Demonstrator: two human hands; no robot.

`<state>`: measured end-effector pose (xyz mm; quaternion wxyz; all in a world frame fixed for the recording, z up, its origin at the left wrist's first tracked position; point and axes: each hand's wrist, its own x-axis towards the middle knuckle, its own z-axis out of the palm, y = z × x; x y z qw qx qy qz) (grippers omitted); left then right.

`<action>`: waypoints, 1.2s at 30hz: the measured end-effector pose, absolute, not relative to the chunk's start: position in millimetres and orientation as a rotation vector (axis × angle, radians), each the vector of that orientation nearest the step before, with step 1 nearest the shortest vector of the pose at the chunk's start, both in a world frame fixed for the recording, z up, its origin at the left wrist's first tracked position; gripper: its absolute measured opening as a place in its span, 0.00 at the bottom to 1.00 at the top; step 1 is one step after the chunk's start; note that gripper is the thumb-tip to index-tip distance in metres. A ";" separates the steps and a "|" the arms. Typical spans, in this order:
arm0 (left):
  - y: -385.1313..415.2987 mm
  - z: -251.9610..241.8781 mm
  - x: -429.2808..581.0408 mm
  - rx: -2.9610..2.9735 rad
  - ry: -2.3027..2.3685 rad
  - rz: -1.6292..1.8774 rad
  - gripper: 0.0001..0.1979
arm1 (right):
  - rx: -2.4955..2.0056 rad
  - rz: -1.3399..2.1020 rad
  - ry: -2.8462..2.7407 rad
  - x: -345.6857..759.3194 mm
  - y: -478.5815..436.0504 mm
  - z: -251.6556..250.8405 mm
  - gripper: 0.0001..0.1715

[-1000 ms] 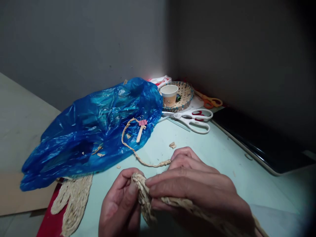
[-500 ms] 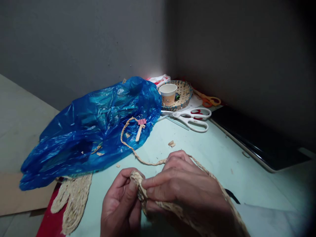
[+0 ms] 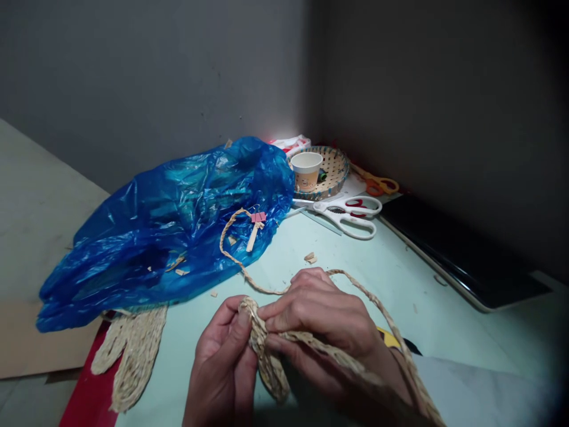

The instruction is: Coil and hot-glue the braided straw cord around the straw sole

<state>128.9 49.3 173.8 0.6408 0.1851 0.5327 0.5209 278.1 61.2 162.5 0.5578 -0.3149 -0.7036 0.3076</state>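
A coiled piece of braided straw point(image 3: 267, 356) stands on edge between my two hands. My left hand point(image 3: 224, 356) pinches its upper end between thumb and fingers. From the other side, my right hand point(image 3: 324, 320) presses its fingertips against the coil, closed on the straw braid point(image 3: 333, 353) that runs off under the palm. A long tail of the same braid point(image 3: 382, 305) loops out behind the right hand. Another stretch curves over the blue bag to a pink binder clip point(image 3: 258, 217). Where the braid joins the coil is partly hidden by fingers.
A blue plastic bag point(image 3: 178, 219) lies at the left, over a flat woven straw piece point(image 3: 137, 356). White scissors point(image 3: 351, 213), orange scissors point(image 3: 377, 182), a woven basket point(image 3: 338, 172) and a paper cup point(image 3: 306, 169) stand at the back. A dark flat device point(image 3: 453, 249) lies right.
The coil is tilted so more of its lower part shows. My right hand has drawn slightly back and lifted, uncovering a yellow-and-black object beside the wrist. The view has shifted a little.
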 end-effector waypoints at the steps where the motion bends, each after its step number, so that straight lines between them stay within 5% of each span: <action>1: 49.4 173.9 129.3 0.420 1.216 1.197 0.15 | -0.745 0.741 -1.655 277.3 61.7 161.6 0.04; 17: 45.2 179.3 128.5 0.557 1.128 1.256 0.09 | -1.082 1.092 -1.565 282.7 66.0 181.6 0.06; 23: 45.7 173.1 129.1 0.599 1.164 1.282 0.14 | -1.075 1.179 -1.583 284.5 70.2 179.7 0.05; 36: 49.1 173.1 127.6 0.675 1.091 1.198 0.08 | -0.901 1.506 -1.359 289.8 81.0 169.4 0.12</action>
